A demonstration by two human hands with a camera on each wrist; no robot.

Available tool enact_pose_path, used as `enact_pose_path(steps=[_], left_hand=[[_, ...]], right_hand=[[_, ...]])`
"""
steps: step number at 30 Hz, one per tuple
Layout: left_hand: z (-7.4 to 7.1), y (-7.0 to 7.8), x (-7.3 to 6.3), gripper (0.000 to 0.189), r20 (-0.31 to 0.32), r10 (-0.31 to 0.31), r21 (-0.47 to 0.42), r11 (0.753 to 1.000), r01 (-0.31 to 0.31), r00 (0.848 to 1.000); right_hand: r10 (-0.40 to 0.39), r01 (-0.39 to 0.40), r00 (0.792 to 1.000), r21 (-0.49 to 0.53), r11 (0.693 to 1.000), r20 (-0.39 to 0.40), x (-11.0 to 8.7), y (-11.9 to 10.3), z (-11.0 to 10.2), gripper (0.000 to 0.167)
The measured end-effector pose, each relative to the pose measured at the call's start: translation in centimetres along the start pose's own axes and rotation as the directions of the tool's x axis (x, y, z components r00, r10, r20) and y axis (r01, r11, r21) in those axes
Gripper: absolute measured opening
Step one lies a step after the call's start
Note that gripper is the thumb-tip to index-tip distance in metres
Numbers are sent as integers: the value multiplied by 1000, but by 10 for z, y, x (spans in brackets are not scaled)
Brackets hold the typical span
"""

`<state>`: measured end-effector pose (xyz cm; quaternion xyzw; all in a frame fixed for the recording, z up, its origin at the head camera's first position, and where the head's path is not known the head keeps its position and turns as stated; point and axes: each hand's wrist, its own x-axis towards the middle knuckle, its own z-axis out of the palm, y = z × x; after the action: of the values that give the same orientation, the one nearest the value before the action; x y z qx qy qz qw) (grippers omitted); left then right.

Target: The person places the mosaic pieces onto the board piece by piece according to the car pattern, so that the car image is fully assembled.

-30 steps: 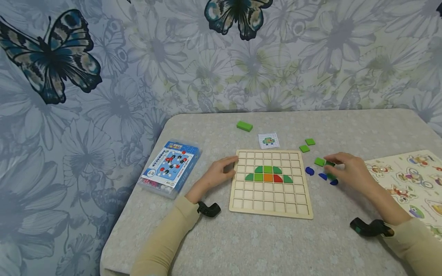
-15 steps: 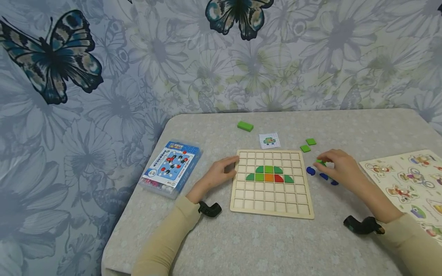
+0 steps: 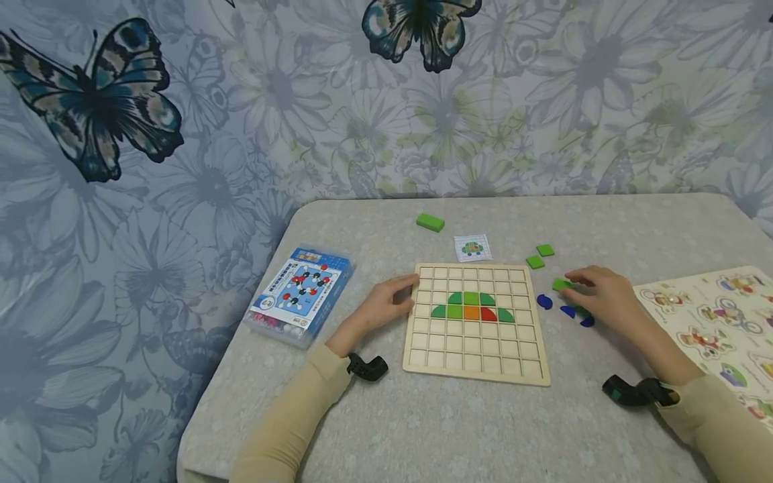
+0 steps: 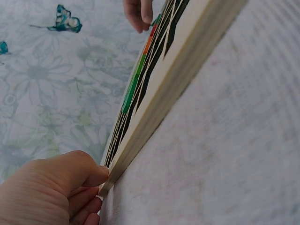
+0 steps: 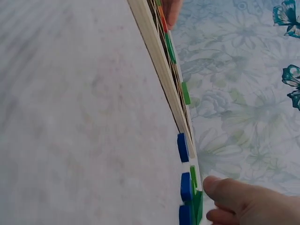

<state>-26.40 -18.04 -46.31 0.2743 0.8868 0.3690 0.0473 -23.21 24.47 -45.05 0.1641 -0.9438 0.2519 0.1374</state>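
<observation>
A wooden grid board [image 3: 477, 365] lies flat, with green, orange and red tiles set in its cells. My left hand [image 3: 382, 300] holds the board's left edge; in the left wrist view the thumb [image 4: 91, 174] lies on the rim, fingers curled at its side. Right of the board, my right hand [image 3: 604, 298] hovers over loose tiles, thumb and index finger apart. A light green square tile [image 3: 561, 284] lies by its fingertips. Under the hand a dark green tile [image 3: 582, 312] is partly hidden. Blue pieces [image 5: 185, 186] lie beside it, including a round one [image 3: 544, 302].
Behind the board lie a small picture card [image 3: 473, 247] and a green block [image 3: 430, 223]. Two green squares [image 3: 535, 262] sit off its far right corner. A blue boxed set [image 3: 298, 295] is at left, a picture board [image 3: 715, 322] at right.
My right hand moved left to the light green square, covering most of it, then drew back slightly right, showing it again. The left hand stays at the board's edge.
</observation>
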Motion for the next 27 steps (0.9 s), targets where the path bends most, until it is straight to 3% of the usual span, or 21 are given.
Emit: enact_pose_path(steps=[8, 15, 18, 23, 27], left_hand=[[0, 0, 0, 54, -9, -6, -8, 1000, 6, 1000], [1, 1, -1, 53, -1, -6, -20, 1000, 6, 1000], [1, 1, 0, 53, -2, -8, -16, 1000, 8, 1000], [1, 1, 0, 53, 7, -21, -10, 1000, 21, 1000], [1, 2, -1, 53, 2, -22, -13, 1000, 22, 1000]], right_hand=[[-31, 26, 998, 92, 995, 53, -10, 7, -8, 32], [23, -38, 993, 131, 991, 119, -12, 12, -12, 34], [46, -61, 993, 131, 990, 112, -10, 9, -15, 35], [42, -52, 997, 183, 982, 57, 2, -17, -25, 38], [-48, 37, 998, 237, 971, 42, 18, -59, -26, 34]])
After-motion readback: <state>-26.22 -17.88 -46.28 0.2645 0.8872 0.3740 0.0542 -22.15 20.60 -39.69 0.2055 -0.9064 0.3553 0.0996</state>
